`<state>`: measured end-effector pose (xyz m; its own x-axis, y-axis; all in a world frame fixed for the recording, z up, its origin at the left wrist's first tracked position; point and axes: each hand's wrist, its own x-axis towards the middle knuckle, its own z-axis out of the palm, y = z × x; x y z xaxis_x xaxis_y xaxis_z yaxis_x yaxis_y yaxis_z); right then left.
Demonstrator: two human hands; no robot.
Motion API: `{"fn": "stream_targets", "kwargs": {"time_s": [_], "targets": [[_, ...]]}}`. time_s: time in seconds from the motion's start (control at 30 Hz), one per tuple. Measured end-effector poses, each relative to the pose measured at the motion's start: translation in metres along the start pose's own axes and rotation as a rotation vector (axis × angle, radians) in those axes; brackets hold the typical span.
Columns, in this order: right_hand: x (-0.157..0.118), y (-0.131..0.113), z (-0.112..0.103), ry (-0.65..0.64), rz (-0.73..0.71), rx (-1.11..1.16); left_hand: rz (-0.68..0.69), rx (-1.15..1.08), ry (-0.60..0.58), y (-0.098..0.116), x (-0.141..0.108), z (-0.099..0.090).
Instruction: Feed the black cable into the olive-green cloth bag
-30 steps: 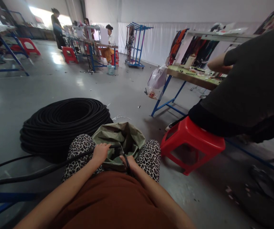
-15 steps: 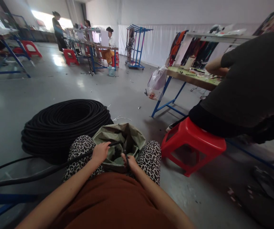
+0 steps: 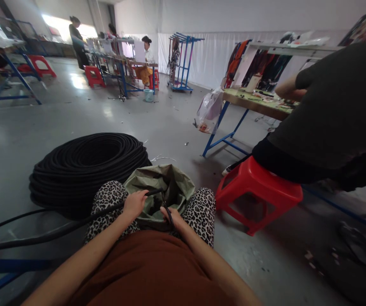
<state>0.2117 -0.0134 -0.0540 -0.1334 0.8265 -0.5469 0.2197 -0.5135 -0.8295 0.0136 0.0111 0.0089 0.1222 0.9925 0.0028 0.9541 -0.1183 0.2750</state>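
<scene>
The right hand (image 3: pixel 174 216) has its fingers wrapped on dark-handled scissors (image 3: pixel 169 214), the blades up near the cord's free end; whether they touch it is too small to tell. The left hand (image 3: pixel 134 203) has its fingers clamped around the black cord (image 3: pixel 106 209), which comes in from the left, crosses the left knee (image 3: pixel 110 195) and ends over the green sack (image 3: pixel 180 182) between the legs. Should the blades close too near the left fingers, they could nick them; a slanted cord might give a crooked cut. A snipped piece could miss the sack if its floppy mouth sagged. Beyond the knee, the big coil (image 3: pixel 74 172) could snag the cord if its loops tangled.
</scene>
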Motion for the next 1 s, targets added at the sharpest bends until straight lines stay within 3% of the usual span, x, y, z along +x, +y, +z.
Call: {"fn": "stream_targets", "kwargs": {"time_s": [1.0], "targets": [[0.014,0.014,0.001,-0.017,0.014,-0.006,0.043,0.075,-0.104,0.008,-0.007,-0.005]]}}
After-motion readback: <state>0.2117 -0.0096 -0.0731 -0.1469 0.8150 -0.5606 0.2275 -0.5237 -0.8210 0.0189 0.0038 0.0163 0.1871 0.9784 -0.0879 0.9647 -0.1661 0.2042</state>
